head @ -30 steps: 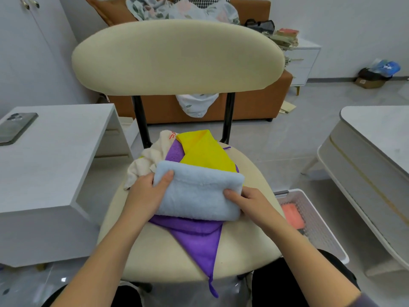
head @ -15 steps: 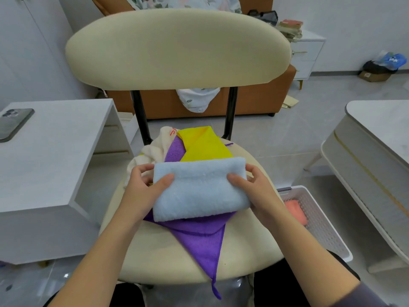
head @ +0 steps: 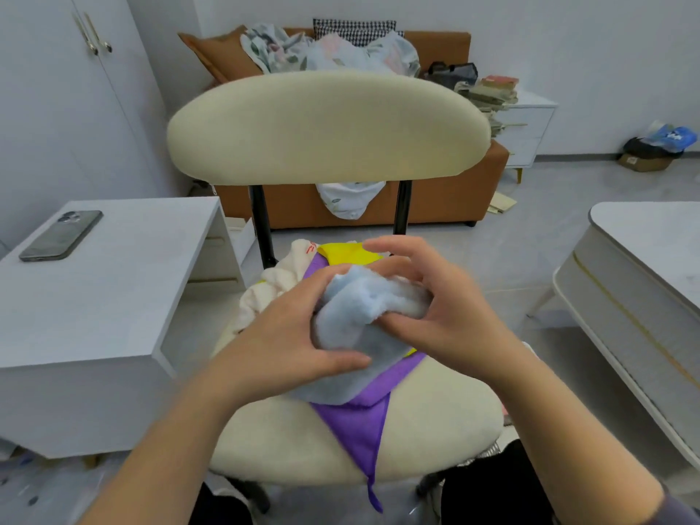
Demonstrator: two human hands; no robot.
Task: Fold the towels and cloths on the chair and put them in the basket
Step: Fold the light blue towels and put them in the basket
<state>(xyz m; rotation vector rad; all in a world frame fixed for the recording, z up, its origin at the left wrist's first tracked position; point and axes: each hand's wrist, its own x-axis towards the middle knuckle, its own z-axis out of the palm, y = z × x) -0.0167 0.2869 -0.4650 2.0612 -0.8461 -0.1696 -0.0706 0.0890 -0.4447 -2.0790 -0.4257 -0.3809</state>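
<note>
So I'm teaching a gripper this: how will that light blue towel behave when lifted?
Probably floppy: the light blue towel bunches and sags between the left hand and right hand. Its fuzzy pile likely resists slipping.

Both forearms are bare down to the left hand (head: 288, 342) and the right hand (head: 447, 308). A dull grey-purple sleeve (head: 678, 505) shows on the right arm, low in the corner. Black trousers (head: 492, 490) cover the legs.
</note>
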